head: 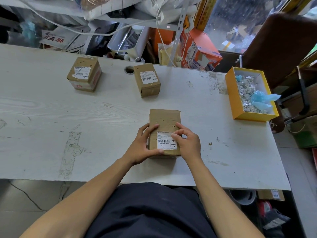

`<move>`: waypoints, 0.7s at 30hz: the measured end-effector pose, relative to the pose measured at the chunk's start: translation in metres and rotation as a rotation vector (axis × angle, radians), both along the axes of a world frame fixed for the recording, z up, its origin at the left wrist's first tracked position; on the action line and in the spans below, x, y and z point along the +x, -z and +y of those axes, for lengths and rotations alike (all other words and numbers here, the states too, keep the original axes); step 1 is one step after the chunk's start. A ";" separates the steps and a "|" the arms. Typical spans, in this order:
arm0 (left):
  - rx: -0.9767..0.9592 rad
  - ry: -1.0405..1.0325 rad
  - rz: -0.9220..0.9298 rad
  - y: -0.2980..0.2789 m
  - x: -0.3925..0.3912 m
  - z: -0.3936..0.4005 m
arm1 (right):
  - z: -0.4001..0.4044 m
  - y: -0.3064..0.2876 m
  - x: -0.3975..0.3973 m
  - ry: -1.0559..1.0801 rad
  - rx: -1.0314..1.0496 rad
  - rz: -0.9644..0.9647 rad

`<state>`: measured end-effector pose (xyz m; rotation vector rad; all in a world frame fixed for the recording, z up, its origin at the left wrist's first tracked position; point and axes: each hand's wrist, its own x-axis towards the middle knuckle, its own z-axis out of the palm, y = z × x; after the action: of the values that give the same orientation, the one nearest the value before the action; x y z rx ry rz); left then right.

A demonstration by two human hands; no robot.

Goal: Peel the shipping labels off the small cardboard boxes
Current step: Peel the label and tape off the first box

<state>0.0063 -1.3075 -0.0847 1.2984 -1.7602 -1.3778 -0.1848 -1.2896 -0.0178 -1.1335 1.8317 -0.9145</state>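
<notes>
Cardboard box (165, 124) gripped by left hand (143, 145); right hand (187, 142) pinches and hides label (166, 140) corner.

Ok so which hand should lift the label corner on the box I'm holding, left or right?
The right hand. Its fingertips are already curled at the upper right corner of the label, while the left hand grips the box along its left side, steadying it on the table.

One head-worn wide-angle camera looks forward and steeply down over the worn white wooden table (85, 117), close above it; the far edge lies toward twelve o'clock.
</notes>
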 end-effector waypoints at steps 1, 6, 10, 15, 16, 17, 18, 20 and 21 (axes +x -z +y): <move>0.002 0.000 0.003 0.000 0.000 0.000 | 0.000 0.000 0.000 0.002 0.002 -0.004; 0.004 -0.001 0.001 0.000 0.000 0.000 | 0.000 0.001 -0.001 0.004 0.012 -0.018; 0.006 -0.006 -0.008 0.001 0.000 0.000 | 0.000 0.001 -0.001 0.006 0.010 -0.028; 0.002 -0.003 -0.011 0.001 0.000 0.000 | -0.001 0.003 -0.001 0.008 0.014 -0.030; 0.003 -0.002 -0.013 0.002 0.000 0.000 | -0.001 0.003 -0.001 0.009 0.013 -0.032; 0.003 -0.002 -0.014 0.002 0.000 0.000 | -0.001 0.002 -0.001 0.009 0.013 -0.036; 0.002 -0.002 -0.013 0.002 0.000 0.000 | 0.000 0.002 -0.001 0.010 0.012 -0.040; 0.005 -0.002 -0.006 0.001 0.000 0.000 | 0.000 0.001 -0.001 0.012 0.011 -0.049; 0.006 -0.003 -0.003 0.001 0.000 0.000 | 0.000 0.000 -0.001 0.012 0.010 -0.052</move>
<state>0.0062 -1.3078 -0.0858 1.3066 -1.7573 -1.3809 -0.1856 -1.2898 -0.0178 -1.0842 1.8013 -0.9324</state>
